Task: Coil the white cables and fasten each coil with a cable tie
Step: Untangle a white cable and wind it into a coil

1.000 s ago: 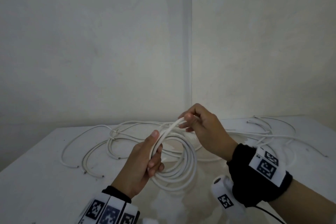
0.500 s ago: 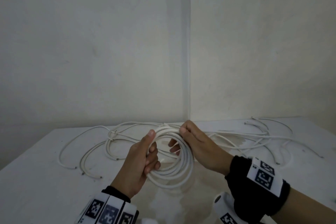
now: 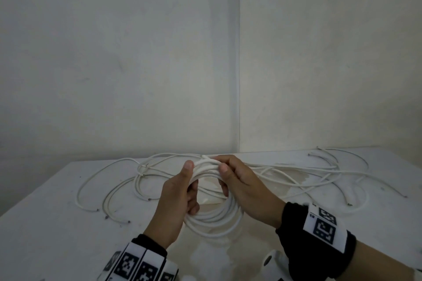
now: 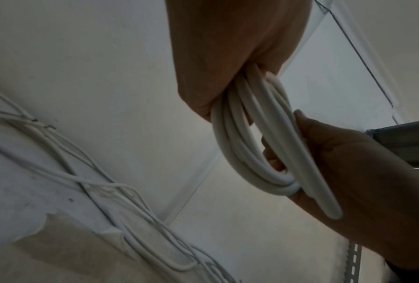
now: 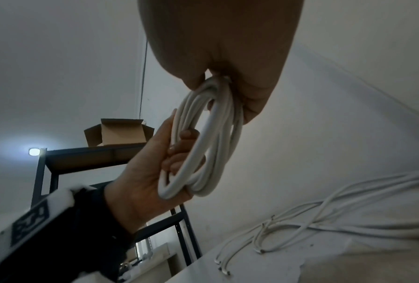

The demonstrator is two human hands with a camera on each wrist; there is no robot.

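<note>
A coil of thick white cable (image 3: 214,223) hangs upright above the white table (image 3: 45,235), held at its top by both hands. My left hand (image 3: 186,186) grips the coil's upper left, thumb on top and fingers curled through the loop. My right hand (image 3: 228,177) grips the top just to the right, thumb over the strands and fingers inside. The left wrist view shows the coil (image 4: 252,134) running from my left hand to the right hand (image 4: 349,162). In the right wrist view the coil (image 5: 215,143) passes through the left hand (image 5: 143,172). No cable tie is in view.
Thin loose white cables (image 3: 109,189) sprawl over the table's back left, and more cables (image 3: 319,175) lie at the back right. Two walls meet in a corner behind the table. A dark metal shelf (image 5: 58,162) with an open cardboard box (image 5: 118,134) stands behind me.
My right hand has brought the last stretch of cable down onto the coil and now grips the coil's top beside the left hand. The coil has closed into a tighter bundle.
</note>
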